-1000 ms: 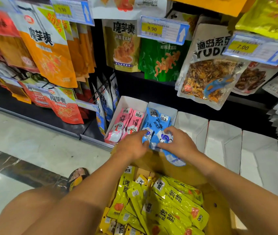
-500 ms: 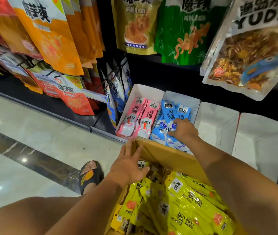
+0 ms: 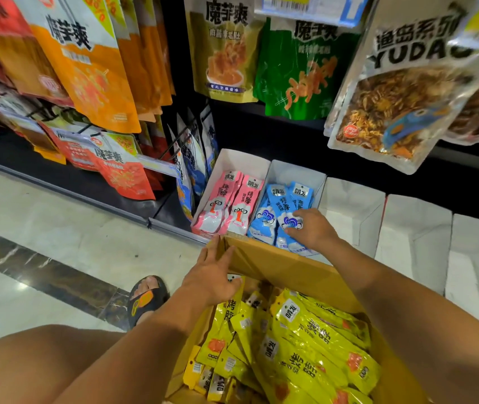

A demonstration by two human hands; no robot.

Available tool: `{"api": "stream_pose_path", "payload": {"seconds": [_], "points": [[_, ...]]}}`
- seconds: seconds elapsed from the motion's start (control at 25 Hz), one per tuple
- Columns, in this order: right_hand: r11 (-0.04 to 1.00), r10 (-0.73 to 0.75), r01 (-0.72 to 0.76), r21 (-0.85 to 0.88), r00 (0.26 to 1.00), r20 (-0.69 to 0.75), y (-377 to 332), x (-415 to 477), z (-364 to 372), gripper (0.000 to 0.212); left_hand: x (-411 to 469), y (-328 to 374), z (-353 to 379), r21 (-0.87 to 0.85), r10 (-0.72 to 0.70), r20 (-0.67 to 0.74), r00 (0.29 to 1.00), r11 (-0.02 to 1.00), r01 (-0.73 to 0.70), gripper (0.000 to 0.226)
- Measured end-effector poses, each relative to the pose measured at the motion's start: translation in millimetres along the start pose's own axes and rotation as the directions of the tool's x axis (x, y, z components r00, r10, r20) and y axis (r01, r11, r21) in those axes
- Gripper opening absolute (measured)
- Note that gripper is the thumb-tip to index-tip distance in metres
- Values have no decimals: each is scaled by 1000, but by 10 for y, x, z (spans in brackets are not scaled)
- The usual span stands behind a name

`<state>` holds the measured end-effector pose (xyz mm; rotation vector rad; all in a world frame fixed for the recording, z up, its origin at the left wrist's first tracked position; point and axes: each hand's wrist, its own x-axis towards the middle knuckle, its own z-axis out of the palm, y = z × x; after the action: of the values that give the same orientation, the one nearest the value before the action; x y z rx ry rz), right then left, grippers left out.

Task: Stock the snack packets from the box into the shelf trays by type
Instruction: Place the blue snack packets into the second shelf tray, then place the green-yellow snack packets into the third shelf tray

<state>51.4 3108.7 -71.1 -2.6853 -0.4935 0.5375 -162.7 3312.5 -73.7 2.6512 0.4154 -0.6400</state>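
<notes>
A cardboard box [image 3: 276, 263] full of yellow snack packets [image 3: 305, 345] stands in front of a low shelf. Pink packets [image 3: 226, 205] lie in the leftmost white tray [image 3: 241, 158]. Blue packets [image 3: 270, 211] lie in the second tray [image 3: 299, 170]. My right hand [image 3: 311, 228] rests on the blue packets at the front of that tray, fingers laid flat over them. My left hand [image 3: 212, 275] lies with straight fingers against the box's far left corner and holds nothing.
Three more white trays [image 3: 413, 228] stand to the right of the blue one. Large snack bags [image 3: 401, 91] hang on hooks just above the trays. My sandalled foot [image 3: 145, 298] is on the tiled floor left of the box.
My left hand has come off the blue packets and drawn back to the box's corner. My right hand stays on the blue packets, now settled lower in their tray.
</notes>
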Motion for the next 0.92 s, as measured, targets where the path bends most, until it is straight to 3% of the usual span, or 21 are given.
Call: {"api": "stream_pose_path", "payload": {"seconds": [0.4,0.52,0.8,0.92], "points": [[997,-42,41,71,999,0,169,-1554,-217,49,-823,-35,105,326,190,-8,982,929,-177,77],[999,-30,28,39,999,39,330,-2004,-7,52,-1169,-31,243,285,193,-22,981,942,-179,70],[995,78,-89,34,967,244,776,-2659,913,40,-1728,195,1071,134,141,87,986,979,-152,58],[993,112,-121,8,944,311,942,-2804,1189,40,-1815,203,1267,170,124,79,989,976,-136,55]]}}
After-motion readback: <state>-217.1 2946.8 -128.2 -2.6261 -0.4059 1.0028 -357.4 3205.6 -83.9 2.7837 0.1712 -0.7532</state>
